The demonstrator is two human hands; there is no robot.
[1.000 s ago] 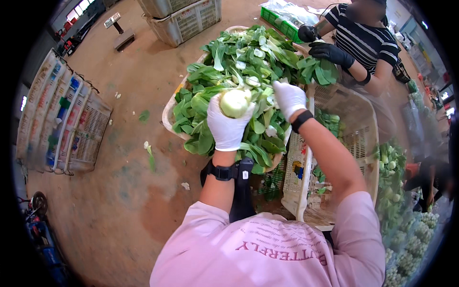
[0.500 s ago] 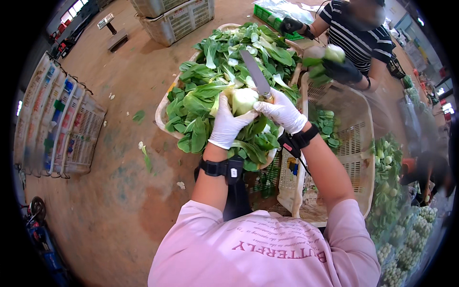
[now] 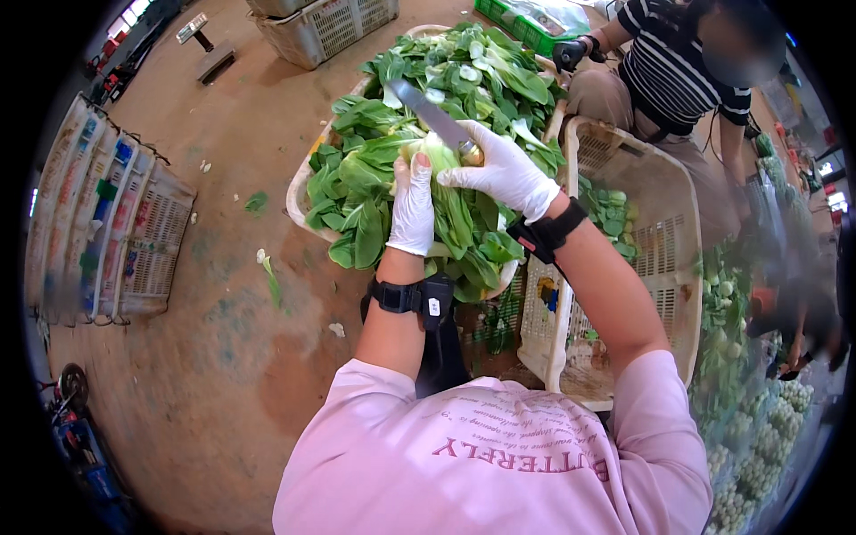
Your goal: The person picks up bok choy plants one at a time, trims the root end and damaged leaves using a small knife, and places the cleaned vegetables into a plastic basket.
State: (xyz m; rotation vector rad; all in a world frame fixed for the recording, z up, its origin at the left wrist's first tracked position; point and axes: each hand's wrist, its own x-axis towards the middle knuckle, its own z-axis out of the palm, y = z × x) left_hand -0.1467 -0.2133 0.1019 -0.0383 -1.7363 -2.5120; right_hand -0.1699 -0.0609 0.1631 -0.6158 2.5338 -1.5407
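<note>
In my white-gloved right hand (image 3: pixel 504 169) is a knife (image 3: pixel 430 112), its handle under my fingers and its blade pointing up and to the left. My left hand (image 3: pixel 412 212), also gloved in white, grips a bok choy (image 3: pixel 439 165) whose pale stalks lie between my two hands. Leaves hang from it toward me, and its far end is partly covered by the knife. Both hands are over a pale crate (image 3: pixel 299 207) heaped with loose bok choy (image 3: pixel 357 187).
At my right stands a pale crate (image 3: pixel 673 201) with some bok choy (image 3: pixel 615 218) inside. Beyond it sits a co-worker in a striped shirt (image 3: pixel 673 62), beside a green crate (image 3: pixel 526 36). Stacked crates (image 3: pixel 134 223) stand at left; leaf scraps (image 3: pixel 270 276) lie on the floor.
The bok choy has turned in my left hand, from its white base facing up to its stalks and leaves showing. The knife has swung left. The co-worker's arm has dropped to the right.
</note>
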